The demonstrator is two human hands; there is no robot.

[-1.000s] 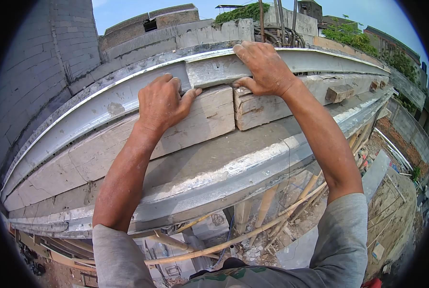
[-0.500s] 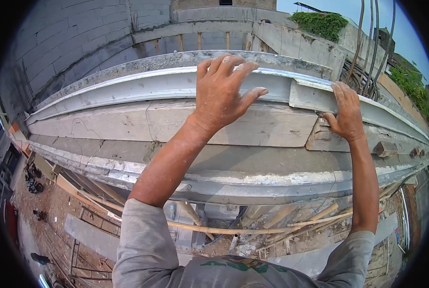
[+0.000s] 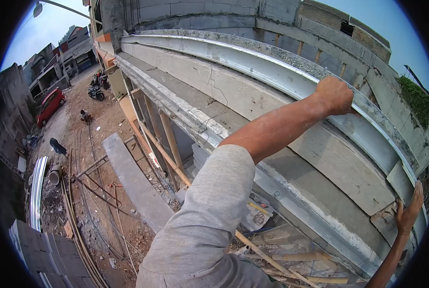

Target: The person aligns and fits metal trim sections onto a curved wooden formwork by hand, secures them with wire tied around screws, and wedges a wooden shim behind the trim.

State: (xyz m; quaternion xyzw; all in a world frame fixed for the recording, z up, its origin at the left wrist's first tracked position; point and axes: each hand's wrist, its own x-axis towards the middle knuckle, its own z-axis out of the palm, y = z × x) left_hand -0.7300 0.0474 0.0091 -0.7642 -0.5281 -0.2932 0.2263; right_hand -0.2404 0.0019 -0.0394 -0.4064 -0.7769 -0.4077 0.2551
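A long silvery metal channel (image 3: pixel 253 64) runs along the top of the wall, above a wooden board (image 3: pixel 253 100). My left hand (image 3: pixel 335 95) is closed in a fist over the channel's upper rim; its fingertips are hidden. Farther right, my right hand (image 3: pixel 410 211) holds the rim where a short overlapping metal piece (image 3: pixel 400 181) begins. Its fingers lie up along the edge and its thumb rests lower, against the face. A shorter wooden block (image 3: pixel 385 220) sits below that hand, partly covered by it.
A concrete ledge with a second metal edge (image 3: pixel 291 194) lies nearer me. Bamboo poles (image 3: pixel 169 137) and a grey plank (image 3: pixel 137 182) are below. On the ground far down are a red car (image 3: pixel 50 106), motorbikes (image 3: pixel 97 89) and a crouching person (image 3: pixel 84 116).
My view has swung left, bringing the ground and street in. My left hand has gone from spread fingers to a fist at the rim. My right hand stays at the overlapping piece.
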